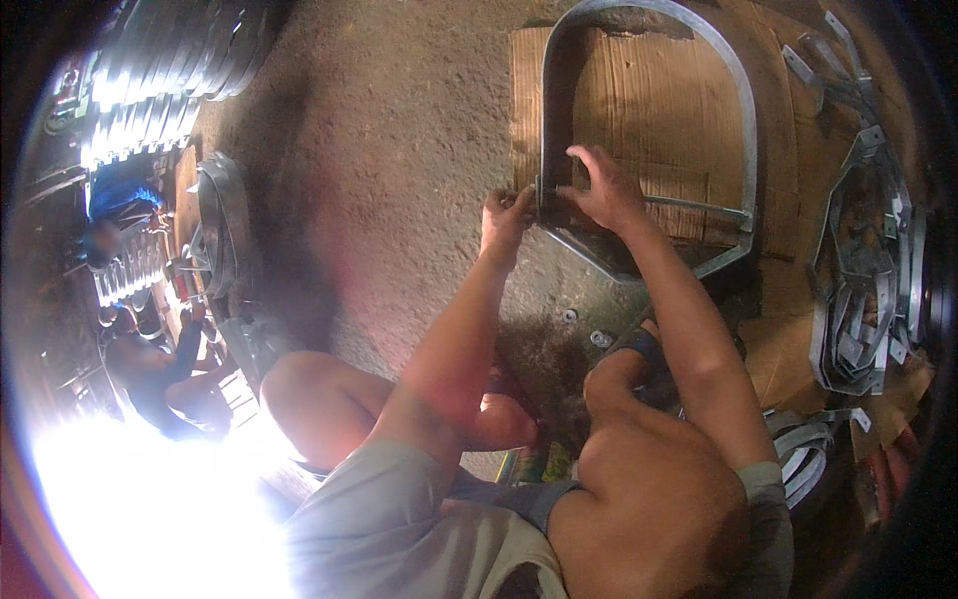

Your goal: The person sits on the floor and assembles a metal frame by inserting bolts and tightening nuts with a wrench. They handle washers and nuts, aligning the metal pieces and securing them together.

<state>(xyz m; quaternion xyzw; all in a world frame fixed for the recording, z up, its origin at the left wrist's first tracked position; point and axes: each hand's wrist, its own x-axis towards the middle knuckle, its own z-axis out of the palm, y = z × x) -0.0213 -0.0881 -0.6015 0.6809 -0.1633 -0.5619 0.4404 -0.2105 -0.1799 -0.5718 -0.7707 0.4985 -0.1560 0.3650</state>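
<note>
A galvanized metal loop hanger [740, 85] with a rounded far end and an angled near end lies in front of me, and a metal rod [699, 206] crosses its near part. At the hanger's left side, my left hand [507, 222] is closed with its fingertips pinched at the outer face, near the rod's end; what they hold is too small to make out. Inside the loop, my right hand [607, 195] reaches over the rod. Its thumb and forefinger are spread apart, and the thumb points at the left side wall close to the rod.
Cardboard [649, 110] lies under the hanger. Two small metal nuts [570, 315] sit on the floor near my foot. Bent metal brackets [858, 270] are heaped at the right. At the left are stacked metal strips [215, 215] and another person [160, 374] at work.
</note>
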